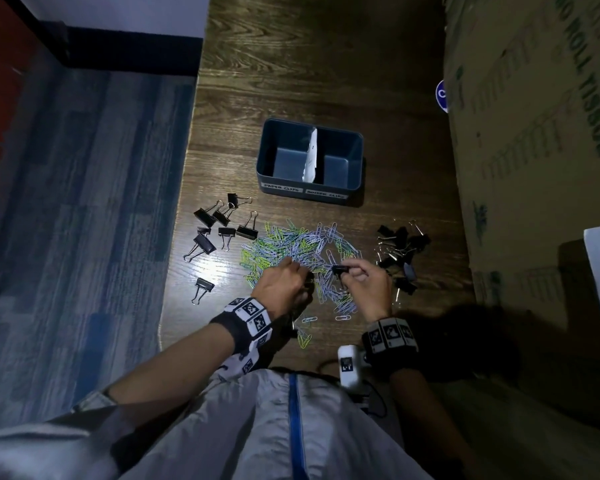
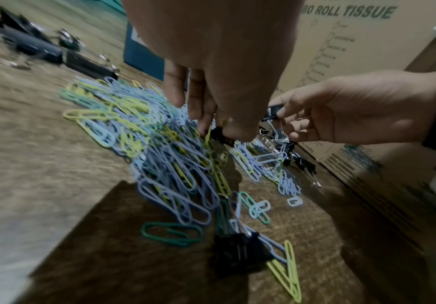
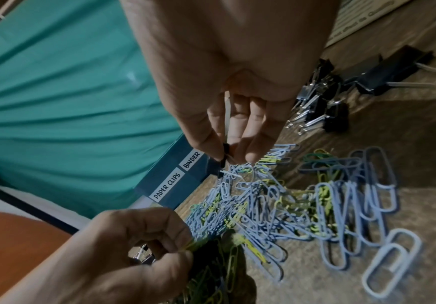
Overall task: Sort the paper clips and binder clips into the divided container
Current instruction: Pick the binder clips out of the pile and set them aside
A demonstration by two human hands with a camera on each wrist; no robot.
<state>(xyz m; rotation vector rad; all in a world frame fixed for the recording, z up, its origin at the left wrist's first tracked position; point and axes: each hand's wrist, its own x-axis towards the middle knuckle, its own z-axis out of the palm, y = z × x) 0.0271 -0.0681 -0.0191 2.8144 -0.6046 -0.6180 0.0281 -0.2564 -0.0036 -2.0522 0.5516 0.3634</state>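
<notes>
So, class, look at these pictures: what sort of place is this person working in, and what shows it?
Probably an office or its storeroom. A wooden desk holds a labelled container and stationery clips, a big cardboard box printed "roll tissue" stands beside it, and the floor looks like blue carpet tiles.

Person's left hand (image 1: 280, 285) & right hand (image 1: 370, 283) bare, no gloves or rings visible. Each wrist w/ a black strap: left wristband (image 1: 246, 320) has white square tiles printed w/ black-and-white fiducial-type markers, several in a row wrapping round; right wristband (image 1: 391, 336) same kind, greyer tiles. White boxy camera unit (image 1: 347, 370) w/ its own marker sits under right wrist, thin black cable (image 1: 378, 400) trailing off it. Forearms bare. Torso in a light grey jacket (image 1: 222, 427), crinkly fabric, blue zip strip (image 1: 297, 427) down the front; left sleeve pushed up near elbow.
</notes>
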